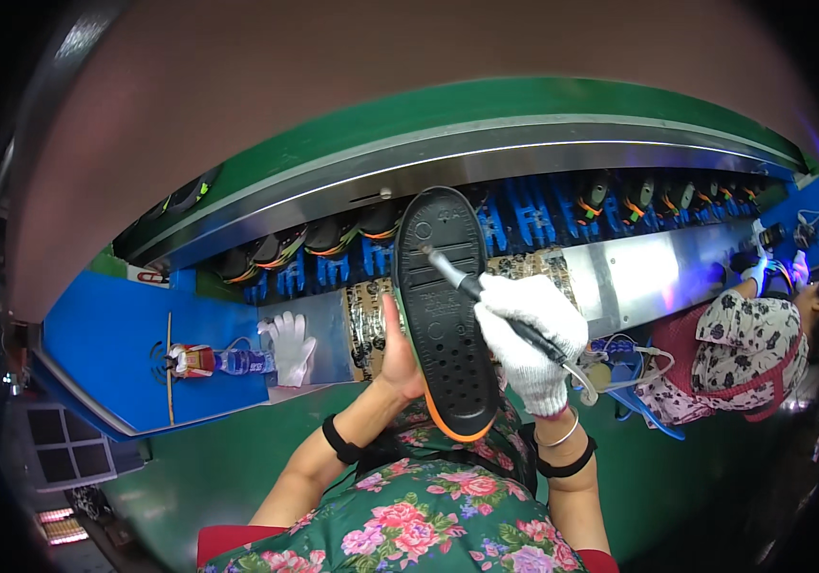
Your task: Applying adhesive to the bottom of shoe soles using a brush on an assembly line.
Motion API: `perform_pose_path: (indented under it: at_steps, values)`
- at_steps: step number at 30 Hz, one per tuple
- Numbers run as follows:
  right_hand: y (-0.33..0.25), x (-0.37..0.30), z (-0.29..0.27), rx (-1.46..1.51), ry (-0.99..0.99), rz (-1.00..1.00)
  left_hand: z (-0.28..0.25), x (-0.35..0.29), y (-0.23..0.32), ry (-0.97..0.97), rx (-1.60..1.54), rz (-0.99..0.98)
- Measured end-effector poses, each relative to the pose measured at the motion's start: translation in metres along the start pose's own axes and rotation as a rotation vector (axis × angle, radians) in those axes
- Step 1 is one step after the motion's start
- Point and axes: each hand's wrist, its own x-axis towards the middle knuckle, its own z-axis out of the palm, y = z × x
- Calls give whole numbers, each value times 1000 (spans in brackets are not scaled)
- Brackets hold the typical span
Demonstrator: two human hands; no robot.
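A black shoe sole [447, 315], ridged across one half and dotted with round holes on the other, faces me with an orange rim at its lower end. My bare left hand [400, 358] grips the shoe from its left side, thumb along the edge, most fingers hidden behind. In a white knit glove, my right hand [535, 334] is closed round the black handle of a brush [462, 280]. Its pale tip reaches the upper part of the sole, seemingly in contact. A thin hose [576, 377] runs from the rear of the brush.
Beyond the shoe, more shoes [333, 234] stand along blue racks [524, 222] under a metal-edged housing. A taped cardboard strip [366, 325] covers the metal ledge. On the left lie a white glove [288, 346] and a plastic bottle [242, 362]. A co-worker [744, 349] works at right.
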Motion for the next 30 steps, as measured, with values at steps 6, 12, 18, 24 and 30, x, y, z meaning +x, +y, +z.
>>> perform_pose_path:
  at_steps: [6, 12, 18, 24, 30]
  values:
    - [3, 4, 17, -249, -52, -15, -13, -11, -2, 26, 638, 11]
    - [-10, -9, 27, -135, -185, -209, -25, -17, 5, 89, 481, 49]
    - [-9, -5, 20, -188, -104, -206, -4, -18, 1, 249, 666, 120]
    - [-17, -11, 24, 101, -57, -16, -43, 3, 14, -363, 126, 167]
    - [-14, -30, 27, -96, -259, -184, -32, -1, 4, -62, 418, 196]
